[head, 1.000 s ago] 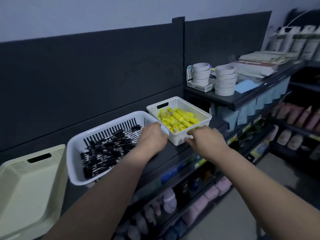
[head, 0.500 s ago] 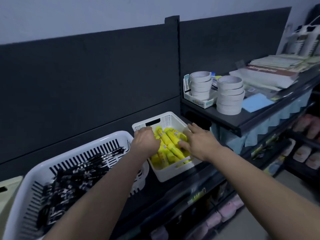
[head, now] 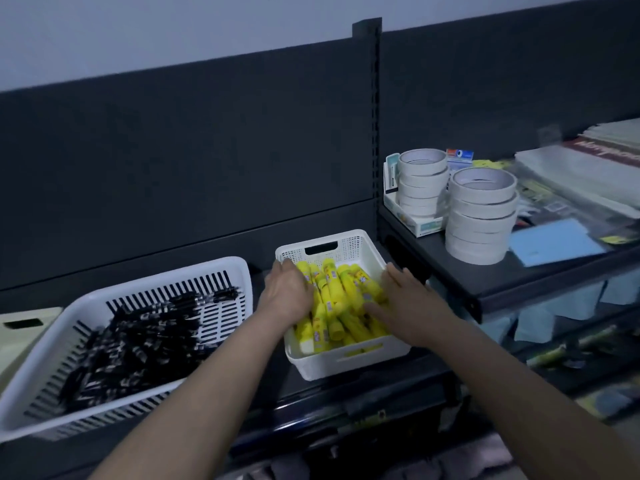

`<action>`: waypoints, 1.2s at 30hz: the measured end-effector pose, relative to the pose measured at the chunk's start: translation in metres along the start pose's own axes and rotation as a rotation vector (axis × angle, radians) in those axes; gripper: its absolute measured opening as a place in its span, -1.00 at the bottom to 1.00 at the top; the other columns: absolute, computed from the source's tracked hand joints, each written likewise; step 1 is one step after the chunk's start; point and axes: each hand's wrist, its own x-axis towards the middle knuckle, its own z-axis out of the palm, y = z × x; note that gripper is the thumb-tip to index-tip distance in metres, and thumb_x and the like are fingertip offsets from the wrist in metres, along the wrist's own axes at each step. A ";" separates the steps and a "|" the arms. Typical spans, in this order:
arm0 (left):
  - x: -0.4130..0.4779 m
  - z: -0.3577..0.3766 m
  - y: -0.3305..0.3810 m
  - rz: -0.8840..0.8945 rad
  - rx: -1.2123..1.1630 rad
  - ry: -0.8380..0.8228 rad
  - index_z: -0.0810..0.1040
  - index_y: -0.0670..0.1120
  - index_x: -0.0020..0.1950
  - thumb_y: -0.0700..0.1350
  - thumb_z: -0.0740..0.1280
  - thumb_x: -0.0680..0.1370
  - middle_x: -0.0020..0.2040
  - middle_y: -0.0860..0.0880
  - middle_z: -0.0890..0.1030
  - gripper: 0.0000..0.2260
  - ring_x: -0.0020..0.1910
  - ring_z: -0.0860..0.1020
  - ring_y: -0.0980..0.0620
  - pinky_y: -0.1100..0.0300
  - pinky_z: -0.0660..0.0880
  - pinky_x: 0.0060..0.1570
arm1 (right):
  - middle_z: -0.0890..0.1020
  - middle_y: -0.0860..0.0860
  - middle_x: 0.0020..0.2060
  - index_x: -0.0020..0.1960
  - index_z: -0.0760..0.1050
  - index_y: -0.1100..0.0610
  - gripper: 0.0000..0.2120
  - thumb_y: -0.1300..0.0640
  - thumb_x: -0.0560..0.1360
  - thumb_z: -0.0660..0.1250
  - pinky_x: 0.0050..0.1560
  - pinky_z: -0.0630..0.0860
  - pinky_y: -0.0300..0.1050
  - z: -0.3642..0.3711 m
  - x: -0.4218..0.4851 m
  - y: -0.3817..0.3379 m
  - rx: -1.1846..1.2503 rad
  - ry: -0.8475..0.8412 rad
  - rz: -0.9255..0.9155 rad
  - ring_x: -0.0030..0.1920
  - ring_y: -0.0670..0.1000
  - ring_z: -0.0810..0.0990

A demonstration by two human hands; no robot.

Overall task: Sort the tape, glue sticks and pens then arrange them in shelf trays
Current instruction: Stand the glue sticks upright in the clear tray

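Left hand (head: 288, 293) knuckles up; right hand (head: 410, 304) flat, palm down.

Fingertips of the left hand (head: 287, 296) buried among the glue sticks (head: 343, 296), grip impossible to tell. Cut by the left edge: the cream bin (head: 26, 332) and a corner of the white pen basket (head: 156, 278). Blurred and cropped at right: stacked books (head: 585, 168), cover lettering unreadable.

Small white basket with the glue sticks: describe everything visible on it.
The small white basket looks plastic: rectangular, with finely perforated walls and a handle slot in the near and far walls. It sits upright on the dark shelf, right of the pen basket and apart from it, full of yellow glue sticks. The left hand rests on the sticks by its left wall; the right hand lies flat by its right wall.
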 end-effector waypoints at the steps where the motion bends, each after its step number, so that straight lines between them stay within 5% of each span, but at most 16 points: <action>1: -0.002 0.003 0.002 -0.033 -0.034 0.008 0.27 -0.24 0.36 -0.07 0.24 0.57 0.33 -0.22 0.35 -0.57 0.32 0.36 -0.26 -0.06 0.36 0.26 | -0.10 0.03 0.55 0.56 -0.11 0.13 -0.24 -0.26 0.56 0.07 0.44 0.13 0.05 -0.004 0.002 0.003 0.066 0.019 0.000 0.54 0.04 -0.04; 7: -0.012 0.013 0.001 -0.163 -0.314 0.067 0.26 -0.21 0.33 -0.14 0.31 0.53 0.27 -0.21 0.47 -0.58 0.20 0.49 -0.21 0.02 0.45 0.16 | 0.29 0.16 0.45 0.55 -0.17 0.21 -0.23 -0.07 0.58 0.21 0.24 0.34 -0.07 -0.010 0.019 0.006 0.302 -0.060 0.030 0.39 0.13 0.35; 16: -0.014 0.020 -0.008 -0.288 -0.828 -0.043 0.36 0.03 0.27 -0.22 0.35 0.53 0.06 -0.04 0.61 -0.63 0.00 0.61 -0.07 -0.08 0.58 0.04 | 0.42 0.10 0.36 0.52 0.03 0.12 -0.33 -0.04 0.55 0.27 0.09 0.35 -0.13 -0.005 0.022 0.005 0.471 -0.017 0.029 0.30 0.13 0.44; 22: -0.010 0.006 0.004 -0.295 -0.892 -0.023 0.38 0.01 0.22 -0.23 0.35 0.53 0.06 -0.07 0.60 -0.68 -0.01 0.61 -0.09 -0.05 0.59 0.00 | 0.47 0.15 0.32 0.52 0.05 0.11 -0.31 -0.08 0.53 0.28 0.18 0.40 -0.03 -0.022 0.031 0.006 0.450 0.027 0.012 0.28 0.18 0.46; 29: -0.026 -0.044 0.019 -0.261 -0.904 0.105 0.38 -0.11 0.24 -0.25 0.32 0.55 -0.04 -0.07 0.59 -0.71 -0.19 0.58 -0.01 0.16 0.50 -0.30 | 0.55 0.14 0.15 0.35 0.26 0.15 -0.48 -0.08 0.51 0.31 0.02 0.38 -0.06 -0.064 0.031 -0.013 0.468 0.101 -0.170 0.15 0.19 0.51; 36: -0.086 -0.090 -0.022 -0.349 -0.910 0.270 0.40 -0.12 0.22 -0.24 0.32 0.55 -0.05 -0.08 0.59 -0.73 -0.19 0.57 -0.01 0.14 0.52 -0.24 | 0.57 0.05 0.12 0.30 0.29 0.07 -0.50 -0.19 0.50 0.28 0.01 0.48 -0.03 -0.070 0.010 -0.076 0.442 0.048 -0.366 0.08 0.12 0.55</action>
